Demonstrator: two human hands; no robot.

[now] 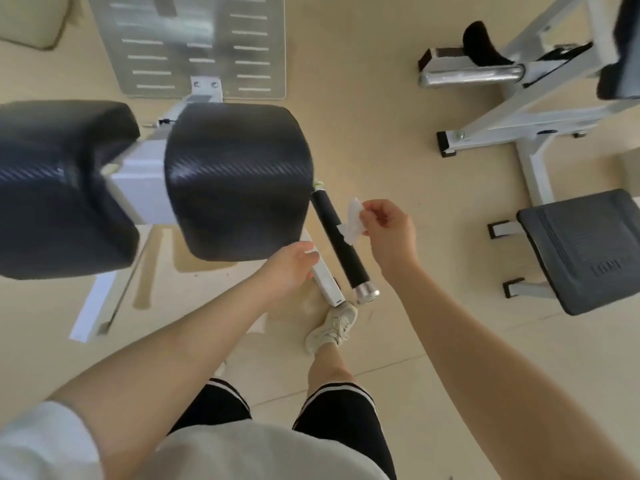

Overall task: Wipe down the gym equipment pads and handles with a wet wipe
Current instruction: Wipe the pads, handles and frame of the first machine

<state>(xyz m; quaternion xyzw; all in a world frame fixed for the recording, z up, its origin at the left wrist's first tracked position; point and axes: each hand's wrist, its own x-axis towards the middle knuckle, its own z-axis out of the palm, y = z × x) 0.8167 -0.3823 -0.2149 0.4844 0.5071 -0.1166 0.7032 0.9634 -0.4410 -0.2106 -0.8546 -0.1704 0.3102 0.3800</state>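
Note:
Two large black pads sit side by side on a white frame: one pad in the middle, the other pad at the left. A black handle with a silver end cap runs beside the middle pad. My right hand pinches a white wet wipe just to the right of the handle, its lower corner touching the grip. My left hand hovers over the white frame bar under the pad, fingers loosely curled, holding nothing that I can see.
A metal footplate lies beyond the pads. Another white machine with a dark seat pad stands at the right. My shoe is on the beige floor just below the handle's end.

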